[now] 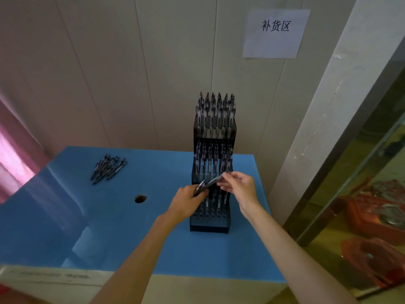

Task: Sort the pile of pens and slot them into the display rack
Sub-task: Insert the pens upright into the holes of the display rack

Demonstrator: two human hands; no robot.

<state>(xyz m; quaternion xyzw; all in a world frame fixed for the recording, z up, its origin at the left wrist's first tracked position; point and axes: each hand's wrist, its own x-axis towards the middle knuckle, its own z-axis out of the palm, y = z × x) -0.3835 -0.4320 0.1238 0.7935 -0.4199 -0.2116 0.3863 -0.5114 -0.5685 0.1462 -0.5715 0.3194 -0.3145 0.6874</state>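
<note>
A black stepped display rack stands on the blue table, right of centre. Its top and middle tiers are packed with upright pens; the lowest tier holds a few pens and shows several empty holes. A loose pile of dark pens lies at the table's far left. My left hand grips a small bundle of pens in front of the rack's lower tier. My right hand pinches the upper end of one pen that slants out of that bundle.
A round hole is cut in the tabletop left of the rack. The white panelled wall behind carries a paper sign. A pillar and a reflective gold panel rise at the right, pink fabric at the left.
</note>
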